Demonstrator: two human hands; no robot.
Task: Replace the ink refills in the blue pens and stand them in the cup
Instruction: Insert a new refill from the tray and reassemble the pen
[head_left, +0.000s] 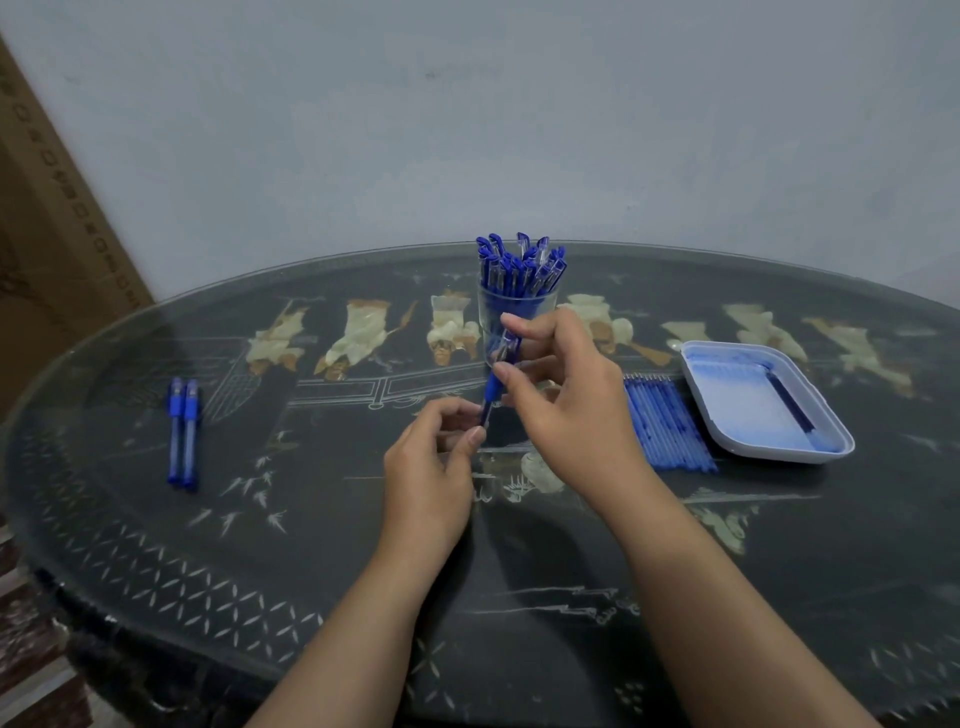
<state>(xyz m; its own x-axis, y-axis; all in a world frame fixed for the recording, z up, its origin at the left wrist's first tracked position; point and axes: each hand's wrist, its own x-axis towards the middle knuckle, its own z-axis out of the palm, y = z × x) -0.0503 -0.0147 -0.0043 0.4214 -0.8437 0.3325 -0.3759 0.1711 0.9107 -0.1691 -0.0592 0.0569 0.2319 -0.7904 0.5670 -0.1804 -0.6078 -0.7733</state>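
A blue pen (493, 387) is held tilted above the middle of the table, in front of the clear cup (514, 312). My left hand (431, 467) pinches its lower tip end between thumb and fingers. My right hand (566, 400) grips the upper barrel and cap end. The cup stands behind my hands and holds several blue pens (519, 265) upright. Two more blue pens (183, 434) lie side by side on the table at the left. A row of several blue refills (667, 426) lies to the right of my right hand.
A white plastic tray (763, 400) stained blue, with a dark refill in it, sits at the right beside the refills. The dark oval table (260, 545) has a glass top with inlaid figures. A cardboard box (47, 218) leans at the far left against the wall.
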